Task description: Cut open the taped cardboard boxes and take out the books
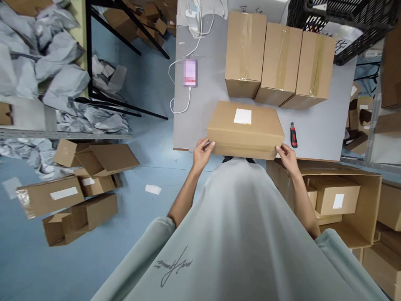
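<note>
A flat brown cardboard box (263, 122) with a white label on its top lies at the front edge of the grey table (206, 42). My left hand (203, 154) grips the box's front left corner, thumb and fingers on its edge. At the front right corner my right hand (286, 155) holds the box in the same way. Just right of the box lies a red and black utility knife (293, 135). Behind it stand three taller taped cartons (246, 50) side by side.
A phone (190, 72) on a white cable lies at the table's left. A black crate (347, 50) is at the back right. Below the table's right side, a large open carton (363, 209) holds smaller boxes. Opened boxes (67, 192) and grey bags (62, 54) are at the left.
</note>
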The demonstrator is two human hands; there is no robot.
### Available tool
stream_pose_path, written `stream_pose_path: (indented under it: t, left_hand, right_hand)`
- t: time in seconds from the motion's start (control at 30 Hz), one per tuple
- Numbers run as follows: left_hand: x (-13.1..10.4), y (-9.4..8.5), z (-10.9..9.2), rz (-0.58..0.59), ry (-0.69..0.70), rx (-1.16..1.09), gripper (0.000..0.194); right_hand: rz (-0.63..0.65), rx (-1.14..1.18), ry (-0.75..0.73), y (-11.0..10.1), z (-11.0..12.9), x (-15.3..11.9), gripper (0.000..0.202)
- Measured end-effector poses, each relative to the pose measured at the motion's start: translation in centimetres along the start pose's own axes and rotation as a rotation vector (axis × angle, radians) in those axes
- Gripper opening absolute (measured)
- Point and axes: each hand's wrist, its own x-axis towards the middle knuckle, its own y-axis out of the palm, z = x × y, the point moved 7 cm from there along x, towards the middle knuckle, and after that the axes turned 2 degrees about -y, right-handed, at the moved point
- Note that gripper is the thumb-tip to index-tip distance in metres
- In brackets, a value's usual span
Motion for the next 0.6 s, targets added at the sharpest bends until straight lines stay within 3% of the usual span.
stream_pose_path:
  t: [0.1, 0.2, 0.4, 0.6]
  left_hand:
    - [0.9, -0.3, -3.1, -0.087, 0.021, 0.019, 0.061]
    - [2.3, -0.1, -4.5, -0.130, -0.014, 0.056, 0.058]
    - [4.7, 1.0, -5.3, -0.136, -0.026, 0.108, 0.051]
    - [5.5, 1.0, -4.5, -0.081, -0.021, 0.034, 0.065]
  right_hand:
    - [-0.119, -0.224, -0.098, -0.4, 3.6, 1.4, 0.072]
    - [-0.172, -0.361, -0.147, -0.1, 5.0, 3.2, 0.079]
    - [-0.204, -0.377, -0.104, 0.3, 3.3, 6.1, 0.084]
    - [-0.166, -0.262, -0.026, 0.2, 2.1, 5.6, 0.084]
